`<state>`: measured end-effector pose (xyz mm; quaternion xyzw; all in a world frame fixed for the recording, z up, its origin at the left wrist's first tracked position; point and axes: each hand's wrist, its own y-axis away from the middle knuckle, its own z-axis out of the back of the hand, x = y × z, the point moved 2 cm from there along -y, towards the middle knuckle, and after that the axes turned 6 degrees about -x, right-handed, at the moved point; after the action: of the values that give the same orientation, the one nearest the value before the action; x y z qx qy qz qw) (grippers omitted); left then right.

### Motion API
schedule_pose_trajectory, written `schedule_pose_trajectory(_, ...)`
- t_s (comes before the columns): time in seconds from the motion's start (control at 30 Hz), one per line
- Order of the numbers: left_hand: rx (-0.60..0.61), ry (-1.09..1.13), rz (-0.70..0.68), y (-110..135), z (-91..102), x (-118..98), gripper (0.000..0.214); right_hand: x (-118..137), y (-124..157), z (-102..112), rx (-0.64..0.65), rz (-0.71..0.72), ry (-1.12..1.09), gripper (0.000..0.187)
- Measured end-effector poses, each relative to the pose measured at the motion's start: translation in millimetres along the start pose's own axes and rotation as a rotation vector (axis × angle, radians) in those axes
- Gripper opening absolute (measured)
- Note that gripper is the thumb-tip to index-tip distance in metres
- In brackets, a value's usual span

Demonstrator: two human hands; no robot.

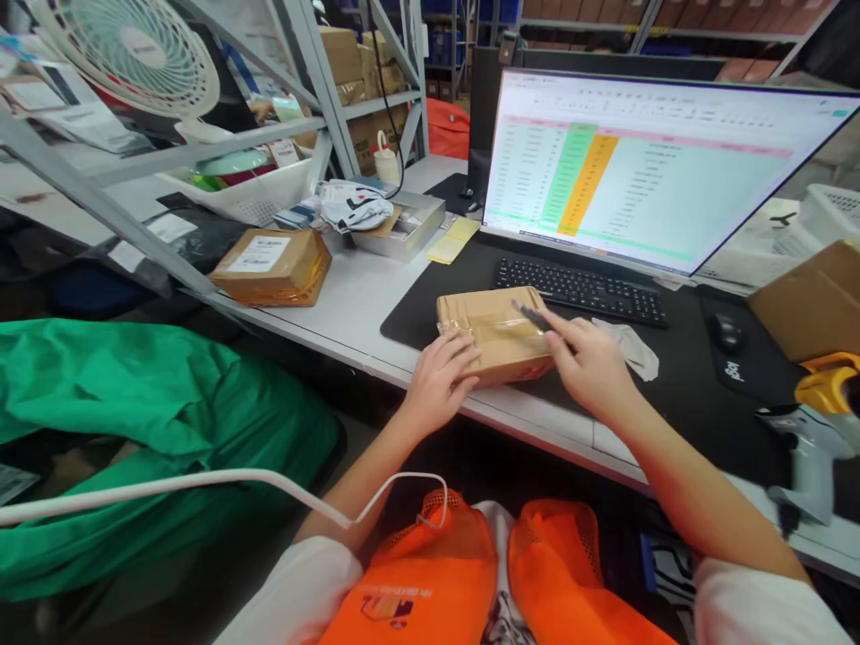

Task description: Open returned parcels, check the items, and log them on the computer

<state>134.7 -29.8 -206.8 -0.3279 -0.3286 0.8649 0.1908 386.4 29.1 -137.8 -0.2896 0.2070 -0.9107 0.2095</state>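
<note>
A taped cardboard box (497, 333) lies on the black desk mat at the desk's front edge. My left hand (440, 376) grips its near left corner, fingers over the top and thumb toward the near side. In my right hand (584, 358), at the box's right end, is a slim dark utility knife (534, 315). The knife's tip points left over the top of the box, near the clear tape; whether it touches the cardboard I cannot tell.
Behind the box stand a keyboard (581, 288) and a monitor (632, 170). A labelled parcel (272, 267) sits to the left, a mouse (726, 331) and a barcode scanner (810, 457) to the right. A white cable (269, 479) crosses before a green sack (167, 403).
</note>
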Motion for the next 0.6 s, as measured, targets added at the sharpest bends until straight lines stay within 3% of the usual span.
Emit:
schedule_pose_trajectory(0.17, -0.032, 0.002, -0.033, -2.6, -2.1, 7.2, 0.034, 41.6, 3.0, -10.7, 0.258, 0.128, 0.243, 0.044)
schedule_pose_trajectory(0.4, -0.035, 0.047, -0.023, -2.0, -3.4, 7.8, 0.033, 64.7, -20.2, -21.7, 0.341, 0.113, 0.431, 0.039)
schedule_pose_trajectory(0.5, -0.049, 0.058, -0.021, -1.7, -5.8, 8.3, 0.032, 46.3, -33.7, -7.2, 0.366, 0.05, 0.491, 0.036)
schedule_pose_trajectory(0.6, -0.057, 0.051, -0.004, -0.5, -4.3, 5.6, 0.031, -7.7, -38.0, 29.3, 0.378, -0.142, 0.569, 0.035)
